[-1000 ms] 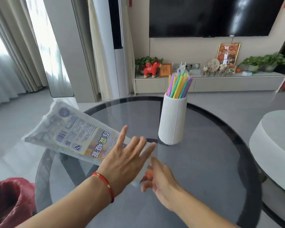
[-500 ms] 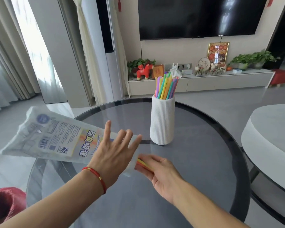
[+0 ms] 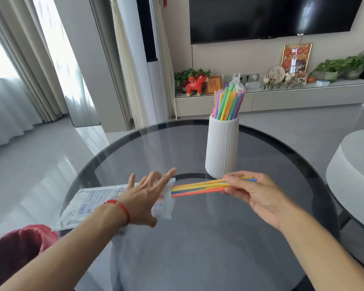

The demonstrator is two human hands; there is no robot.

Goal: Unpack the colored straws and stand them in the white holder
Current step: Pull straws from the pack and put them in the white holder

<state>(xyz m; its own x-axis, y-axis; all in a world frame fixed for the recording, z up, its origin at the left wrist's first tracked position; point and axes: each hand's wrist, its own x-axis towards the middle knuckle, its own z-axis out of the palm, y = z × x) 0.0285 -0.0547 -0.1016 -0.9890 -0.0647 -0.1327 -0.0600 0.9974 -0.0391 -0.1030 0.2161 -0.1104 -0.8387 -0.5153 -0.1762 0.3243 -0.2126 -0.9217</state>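
Observation:
A clear plastic straw packet (image 3: 97,201) with printed labels lies flat on the round glass table (image 3: 198,238). My left hand (image 3: 144,198) holds its open end, fingers spread across it. My right hand (image 3: 254,193) pinches a bundle of several colored straws (image 3: 198,186), orange, yellow, blue and red, half drawn out of the packet and lying almost level. Just behind the bundle stands the white ribbed holder (image 3: 222,149), upright, with several straws (image 3: 228,105) in it leaning slightly right.
A dark red bag or bin liner (image 3: 19,246) sits at the lower left beside the table. A white round table edge (image 3: 353,164) is at the right. Behind are a TV wall, a low cabinet with ornaments and plants, and curtains at left.
The packet has come down from mid-air onto the table. My right hand has moved right, pulling a bundle of straws out of the packet's open end.

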